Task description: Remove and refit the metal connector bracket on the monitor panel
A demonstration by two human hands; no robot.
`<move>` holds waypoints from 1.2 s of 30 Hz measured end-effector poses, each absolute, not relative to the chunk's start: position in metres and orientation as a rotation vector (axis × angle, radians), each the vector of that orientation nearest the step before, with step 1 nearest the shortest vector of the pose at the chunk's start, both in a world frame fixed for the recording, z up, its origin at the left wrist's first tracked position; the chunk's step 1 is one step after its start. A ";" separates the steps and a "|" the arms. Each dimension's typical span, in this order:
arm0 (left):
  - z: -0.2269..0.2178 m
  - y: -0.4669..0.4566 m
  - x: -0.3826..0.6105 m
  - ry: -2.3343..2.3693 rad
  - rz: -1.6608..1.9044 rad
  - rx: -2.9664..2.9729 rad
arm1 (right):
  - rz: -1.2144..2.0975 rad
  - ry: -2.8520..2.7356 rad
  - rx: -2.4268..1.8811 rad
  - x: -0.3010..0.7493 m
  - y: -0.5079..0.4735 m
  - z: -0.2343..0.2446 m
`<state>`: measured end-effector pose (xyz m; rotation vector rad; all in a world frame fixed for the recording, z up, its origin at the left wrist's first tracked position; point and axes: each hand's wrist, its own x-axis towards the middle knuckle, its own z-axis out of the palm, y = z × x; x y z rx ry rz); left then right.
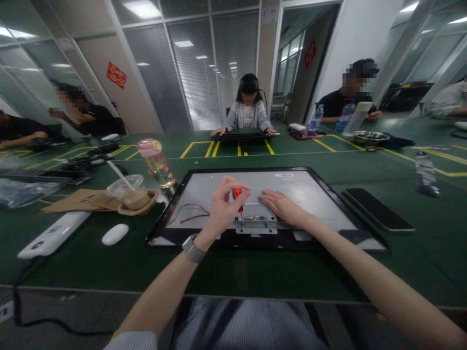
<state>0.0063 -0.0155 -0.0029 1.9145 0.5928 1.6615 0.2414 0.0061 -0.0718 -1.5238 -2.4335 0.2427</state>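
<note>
Far left on the green worktop there's a white power strip with a black cord trailing off the near edge. Snag that with a leg or sleeve and the strip could get yanked. Right of it, a small white oval thing (mouse, maybe, can't really tell) sits clear of the action.

The drink cup, straw and all, is what I'd worry about: it stands in a cardboard holder not far from the flat display panel. One careless left elbow and there's liquid heading for electronics. Same worry for the pink-topped bottle just behind, close to the panel's far left corner.

On the panel's left side, thin loose wires lie right by the left wrist, so the watch could catch them. The left hand has its fingers closed around an orange screwdriver, shaft down at the left end of a metal bracket along the panel's near side. If it's tilted or pushed too hard, I'd expect the tip to slip and scratch something.

The right hand holds nothing, palm down on the panel; lean too heavily there and the thin sheet might flex or crack. Off to the right, a dark phone lies just beside the frame, easily bumped if the panel swivels.
</note>
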 end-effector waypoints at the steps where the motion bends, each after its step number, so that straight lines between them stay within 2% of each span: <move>1: -0.003 -0.015 0.006 0.606 1.663 1.907 | 0.241 -2.430 -1.524 0.241 0.006 -0.072; 9: -0.004 -0.016 0.006 0.588 1.504 1.829 | 0.254 -2.426 -1.534 0.242 0.006 -0.072; 15: -0.004 -0.017 0.008 0.630 1.681 1.926 | 0.244 -2.413 -1.518 0.241 0.007 -0.075; 21: -0.008 -0.017 0.005 0.585 1.533 1.971 | 0.268 -2.421 -1.522 0.240 0.005 -0.071; 27: -0.009 -0.015 0.007 0.683 1.719 2.025 | 0.261 -2.427 -1.536 0.240 0.005 -0.071; 33: -0.009 -0.016 0.004 0.585 1.552 1.928 | 0.255 -2.428 -1.529 0.242 0.006 -0.073; 36: -0.009 -0.015 0.005 0.614 1.586 1.954 | 0.249 -2.432 -1.516 0.242 0.007 -0.074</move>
